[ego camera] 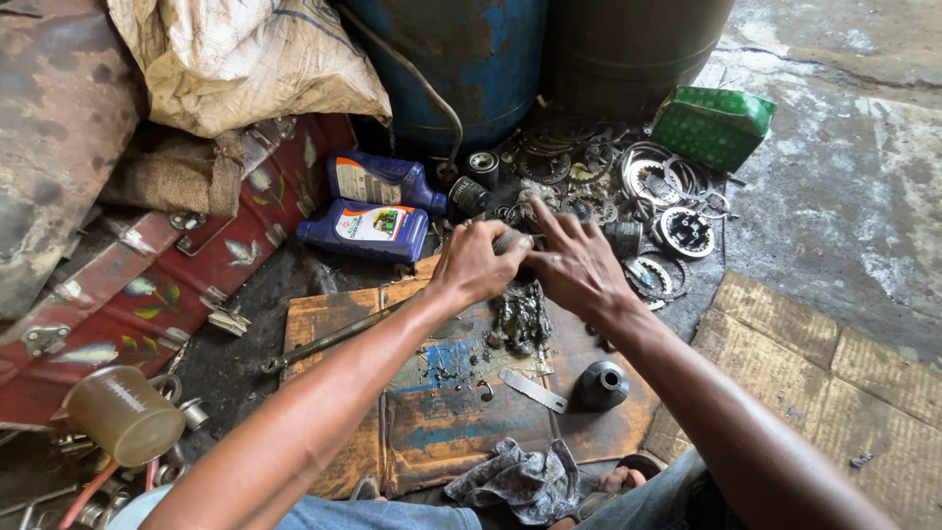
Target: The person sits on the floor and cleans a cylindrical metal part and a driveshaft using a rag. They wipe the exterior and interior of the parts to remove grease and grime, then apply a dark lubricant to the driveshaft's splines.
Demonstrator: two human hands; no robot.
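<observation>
My left hand (478, 261) and my right hand (577, 265) meet over a greasy dark metal part (514, 239), both gripping it above a cardboard sheet (432, 412). A lump of greasy black pieces (520, 319) lies just below the hands. A black rubber boot (601, 384) and a flat metal strip (531, 390) rest on the cardboard near my right forearm.
Two blue oil bottles (368, 228) lie left of the hands. Metal rings, bearings and discs (648, 191) are scattered beyond, by a green box (713, 125) and blue drum (461, 59). A grey rag (515, 481), a long rod (329, 339) and a brown jug (123, 412) lie nearer.
</observation>
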